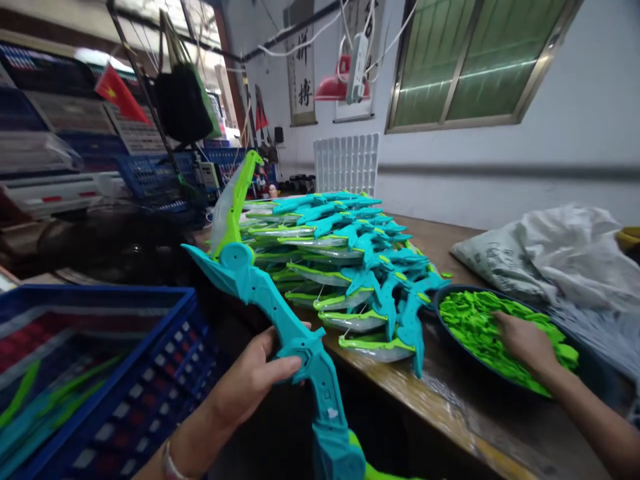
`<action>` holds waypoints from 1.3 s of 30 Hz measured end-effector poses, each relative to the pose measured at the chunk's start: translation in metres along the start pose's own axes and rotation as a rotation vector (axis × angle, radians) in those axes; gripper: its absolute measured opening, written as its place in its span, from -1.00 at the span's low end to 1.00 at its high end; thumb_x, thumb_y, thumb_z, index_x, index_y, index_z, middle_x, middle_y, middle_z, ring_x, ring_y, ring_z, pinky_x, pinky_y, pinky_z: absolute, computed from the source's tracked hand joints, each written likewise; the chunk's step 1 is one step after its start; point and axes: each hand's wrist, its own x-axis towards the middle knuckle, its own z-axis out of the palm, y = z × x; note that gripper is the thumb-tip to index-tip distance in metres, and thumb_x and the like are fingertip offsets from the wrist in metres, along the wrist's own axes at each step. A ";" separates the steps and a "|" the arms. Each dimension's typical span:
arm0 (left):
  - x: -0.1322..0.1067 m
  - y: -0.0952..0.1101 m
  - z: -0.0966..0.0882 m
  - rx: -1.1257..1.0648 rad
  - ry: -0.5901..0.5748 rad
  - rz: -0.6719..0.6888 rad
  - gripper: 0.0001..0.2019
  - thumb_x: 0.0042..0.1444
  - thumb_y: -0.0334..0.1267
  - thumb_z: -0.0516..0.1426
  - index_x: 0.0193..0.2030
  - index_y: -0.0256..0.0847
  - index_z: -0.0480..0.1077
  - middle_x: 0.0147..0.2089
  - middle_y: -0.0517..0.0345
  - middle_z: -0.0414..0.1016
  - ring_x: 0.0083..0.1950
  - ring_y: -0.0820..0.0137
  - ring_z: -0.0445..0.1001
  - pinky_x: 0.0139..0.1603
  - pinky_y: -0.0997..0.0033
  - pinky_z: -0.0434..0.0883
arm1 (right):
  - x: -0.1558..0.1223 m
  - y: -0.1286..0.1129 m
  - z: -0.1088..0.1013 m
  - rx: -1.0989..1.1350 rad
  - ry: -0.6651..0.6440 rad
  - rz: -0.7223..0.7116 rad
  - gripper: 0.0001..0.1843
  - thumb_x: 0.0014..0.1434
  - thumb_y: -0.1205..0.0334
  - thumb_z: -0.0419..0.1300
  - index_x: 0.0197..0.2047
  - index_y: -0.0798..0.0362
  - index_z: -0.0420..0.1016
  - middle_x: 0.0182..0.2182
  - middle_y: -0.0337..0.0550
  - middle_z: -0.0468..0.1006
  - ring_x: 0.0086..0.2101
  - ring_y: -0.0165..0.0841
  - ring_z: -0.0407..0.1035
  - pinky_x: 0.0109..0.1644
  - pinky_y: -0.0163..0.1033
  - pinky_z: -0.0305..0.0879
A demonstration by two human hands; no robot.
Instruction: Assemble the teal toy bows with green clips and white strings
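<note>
From the head camera, the left hand [250, 377] is closed around the middle of a turquoise plastic bow-shaped toy [273, 300], its thumb laid across the front. The toy slants in front of the wooden surface [480, 413], a lime-green and translucent curved limb rising at its upper end. The right hand [525, 343] reaches into a round dark-blue basin [463, 353], its fingertips among small flat lime-green plastic pieces [467, 320]; whether it grips any cannot be told. Between the hands, a stack of similar turquoise and lime-green toys [370, 260] lies in overlapping rows on the surface. A blue plastic lattice crate [165, 360] with blurred green and turquoise parts stands at the left, and a white printed sack [505, 257] lies behind the basin.
</note>
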 end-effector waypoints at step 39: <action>-0.084 -0.132 0.027 -0.829 -0.145 -0.134 -0.36 0.34 -0.11 0.15 0.51 0.00 0.10 0.32 0.03 0.46 0.45 0.11 0.22 0.50 0.06 0.08 | -0.265 -0.333 0.018 0.130 -0.280 -0.387 -0.88 0.45 0.24 0.15 -0.04 0.12 0.40 -0.38 -0.15 0.46 -0.44 -0.33 0.40 -0.42 -0.24 0.30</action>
